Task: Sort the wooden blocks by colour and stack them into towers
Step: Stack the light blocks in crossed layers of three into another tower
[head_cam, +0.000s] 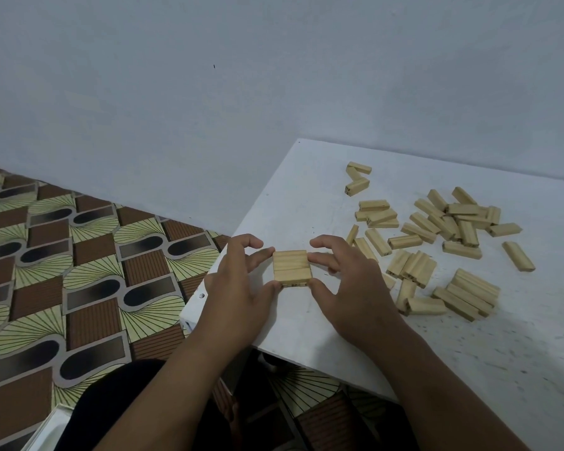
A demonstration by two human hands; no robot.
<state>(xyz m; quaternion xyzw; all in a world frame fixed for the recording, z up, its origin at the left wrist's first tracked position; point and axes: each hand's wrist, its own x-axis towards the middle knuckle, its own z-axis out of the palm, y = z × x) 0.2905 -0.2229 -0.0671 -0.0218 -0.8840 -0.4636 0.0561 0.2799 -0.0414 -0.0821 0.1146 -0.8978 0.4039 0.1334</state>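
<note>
white counter [306, 320] against a grey wall; at lower centre, left hand [238, 297] and right hand [349, 288] pinch the block layer [292, 268] from its sides. loose blocks [450, 222] lie rightward, nearer the right hand.

White table [306, 196], patterned floor [79, 255], perhaps vinyl
</note>
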